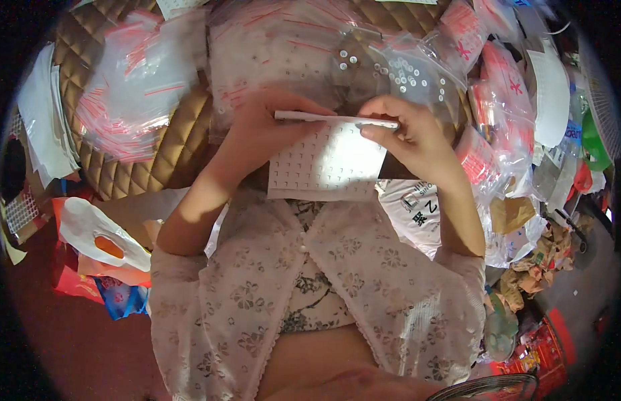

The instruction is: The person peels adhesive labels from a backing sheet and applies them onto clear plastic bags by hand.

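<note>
A thin white strip (336, 119) is held level just above the middle of the frame, pinched at its left end by the left hand (260, 130) and at its right end by the right hand (411, 134). The fingers (381, 131) of both hands are seen closed on it. Directly beneath it, a white sheet with rows of small marks (327, 167) is seen, its far edge touching the strip. Clear bags of small white beads (404, 77) are piled just beyond the hands, in the upper centre. Clear bags with red seals (133, 93) are spread over a quilted brown cushion (173, 147) at upper left.
</note>
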Demonstrator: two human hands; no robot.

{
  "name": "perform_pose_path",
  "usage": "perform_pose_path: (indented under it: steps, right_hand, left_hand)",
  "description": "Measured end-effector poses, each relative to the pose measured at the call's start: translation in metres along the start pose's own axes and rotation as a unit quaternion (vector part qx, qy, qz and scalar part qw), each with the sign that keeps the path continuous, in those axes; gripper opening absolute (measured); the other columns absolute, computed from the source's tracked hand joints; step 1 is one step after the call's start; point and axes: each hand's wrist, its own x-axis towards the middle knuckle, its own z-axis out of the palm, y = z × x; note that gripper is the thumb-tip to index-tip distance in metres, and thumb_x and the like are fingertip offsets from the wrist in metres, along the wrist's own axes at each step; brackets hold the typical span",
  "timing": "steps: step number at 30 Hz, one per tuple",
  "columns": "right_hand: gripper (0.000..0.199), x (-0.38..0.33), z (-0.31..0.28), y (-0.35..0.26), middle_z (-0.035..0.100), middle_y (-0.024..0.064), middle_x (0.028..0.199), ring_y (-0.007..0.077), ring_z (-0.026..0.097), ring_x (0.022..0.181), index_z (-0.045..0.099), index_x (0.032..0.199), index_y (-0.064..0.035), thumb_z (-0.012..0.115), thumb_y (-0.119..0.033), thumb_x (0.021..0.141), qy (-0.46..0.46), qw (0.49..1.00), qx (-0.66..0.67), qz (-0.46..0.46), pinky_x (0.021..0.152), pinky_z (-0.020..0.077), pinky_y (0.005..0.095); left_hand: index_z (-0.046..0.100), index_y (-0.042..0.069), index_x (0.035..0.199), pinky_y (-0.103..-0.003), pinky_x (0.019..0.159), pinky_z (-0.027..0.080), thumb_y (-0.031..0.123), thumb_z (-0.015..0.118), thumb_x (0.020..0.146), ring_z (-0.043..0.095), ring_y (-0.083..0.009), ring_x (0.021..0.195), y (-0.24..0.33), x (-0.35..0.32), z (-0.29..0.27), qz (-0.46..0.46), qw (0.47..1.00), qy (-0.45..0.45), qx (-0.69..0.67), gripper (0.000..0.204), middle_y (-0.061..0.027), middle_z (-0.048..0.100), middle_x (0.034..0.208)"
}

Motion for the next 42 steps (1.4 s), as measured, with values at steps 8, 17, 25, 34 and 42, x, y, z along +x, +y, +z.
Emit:
perform_pose_path:
  steps: [8,17,25,34,42]
  right_hand:
    - [0.015,-0.002,0.005,-0.011,0.061,0.0120,0.087,0.0205,0.061,0.071,0.060,0.095,-0.0004,0.063,-0.011,0.085,0.093,0.969,-0.209,-0.089,0.062,0.0474,0.0287]
    - [0.017,-0.002,0.019,-0.006,0.057,0.0141,0.095,0.0329,0.057,0.088,0.060,0.096,-0.0030,0.060,-0.008,0.080,0.070,0.961,-0.227,-0.141,0.072,0.0467,0.0378]
    - [0.041,-0.011,0.049,-0.011,0.057,0.0089,0.101,0.0231,0.057,0.091,0.060,0.109,0.0024,0.058,-0.008,0.069,0.079,0.773,-0.528,-0.343,0.076,0.0511,0.0314]
    - [0.031,0.002,0.034,-0.016,0.059,0.0085,0.098,0.0189,0.057,0.091,0.063,0.103,-0.0007,0.060,-0.005,0.072,-0.063,0.810,-0.441,-0.381,0.075,0.0512,0.0289]
    - [0.030,0.072,0.035,0.029,0.050,0.0095,0.093,0.0217,0.055,0.084,0.053,0.095,-0.0033,0.066,0.007,0.070,0.081,0.987,-0.078,-0.110,0.066,0.0472,0.0289]
  left_hand:
    - [0.068,0.002,0.103,-0.021,0.069,0.046,0.013,0.065,0.083,0.060,-0.0071,0.076,-0.001,-0.008,0.010,-0.077,0.979,0.001,-0.188,0.023,-0.0029,0.068,0.087]
    - [0.067,0.002,0.102,-0.022,0.066,0.047,0.013,0.064,0.085,0.060,-0.0076,0.077,-0.007,-0.021,0.013,-0.042,0.988,0.079,-0.125,0.021,-0.0026,0.066,0.084]
    - [0.064,-0.002,0.099,-0.024,0.064,0.049,0.015,0.061,0.087,0.062,-0.0097,0.074,-0.011,-0.041,0.001,-0.189,0.915,0.123,-0.335,0.021,-0.0048,0.065,0.084]
    - [0.064,-0.001,0.099,-0.026,0.063,0.050,0.018,0.057,0.090,0.062,-0.0108,0.070,-0.019,-0.057,-0.021,-0.229,0.867,0.110,-0.429,0.022,-0.0034,0.066,0.083]
    - [0.062,0.003,0.102,-0.044,0.098,0.036,0.014,0.060,0.075,0.045,-0.0292,0.118,-0.035,-0.023,-0.006,0.239,0.823,0.106,0.504,0.029,-0.0128,0.054,0.120]
